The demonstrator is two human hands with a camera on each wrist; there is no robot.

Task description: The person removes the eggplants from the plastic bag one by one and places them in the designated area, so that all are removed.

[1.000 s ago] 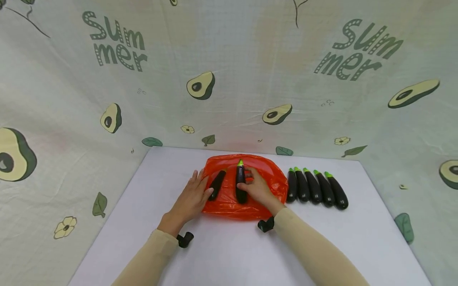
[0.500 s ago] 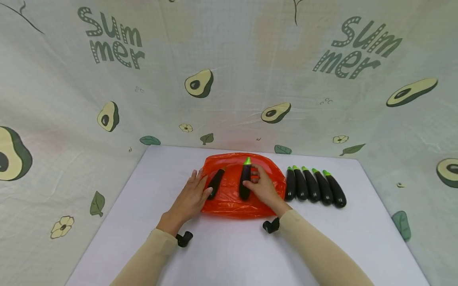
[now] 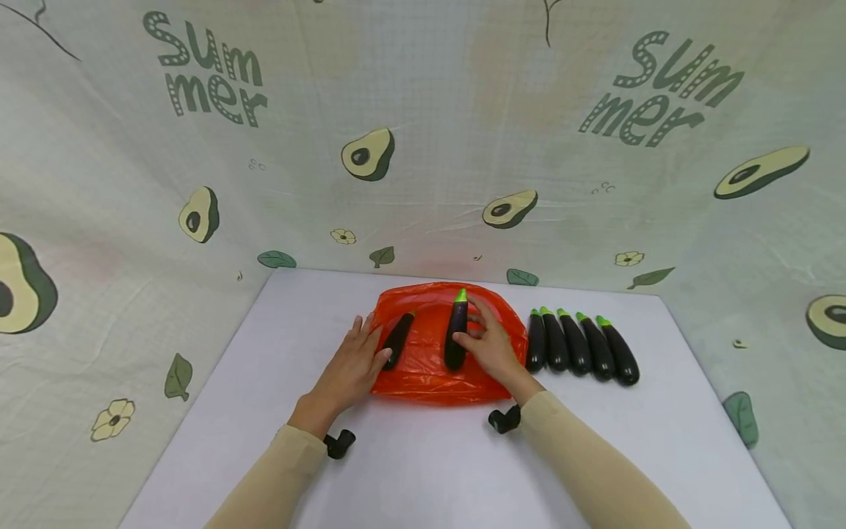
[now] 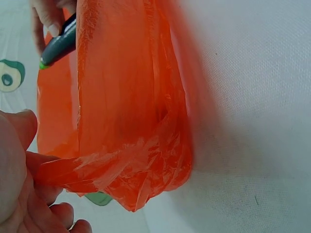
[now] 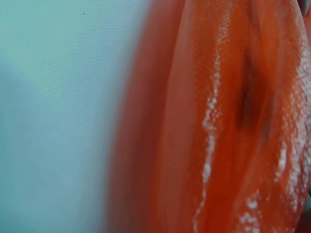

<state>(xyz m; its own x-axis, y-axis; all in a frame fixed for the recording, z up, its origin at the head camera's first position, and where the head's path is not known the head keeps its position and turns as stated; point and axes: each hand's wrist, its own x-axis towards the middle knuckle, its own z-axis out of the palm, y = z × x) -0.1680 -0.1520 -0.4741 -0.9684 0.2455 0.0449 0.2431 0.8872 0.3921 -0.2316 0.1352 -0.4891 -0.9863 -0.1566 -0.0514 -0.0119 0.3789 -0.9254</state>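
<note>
In the head view, a red plastic bag (image 3: 429,386) lies on the white table. My left hand (image 3: 349,367) is at its left side; in the left wrist view the bag's gathered edge (image 4: 73,177) runs in among that hand's fingers. One dark eggplant (image 3: 399,342) lies within the bag's outline beside my left thumb. My right hand (image 3: 494,349) holds another eggplant (image 3: 456,338) by its side, thumb in front, green stem end pointing away, over the middle of the bag. In the right wrist view the red film (image 5: 233,145) fills much of the picture and hides the fingers.
Several more eggplants (image 3: 578,345) lie side by side in a row right of the bag, stem ends pointing away. The white table (image 3: 410,470) ends at a cloth backdrop (image 3: 436,95) printed with avocados.
My right hand has moved slightly right with the eggplant it holds, which now tilts a little. The left hand stays at the bag's left side. The view has shifted slightly.
</note>
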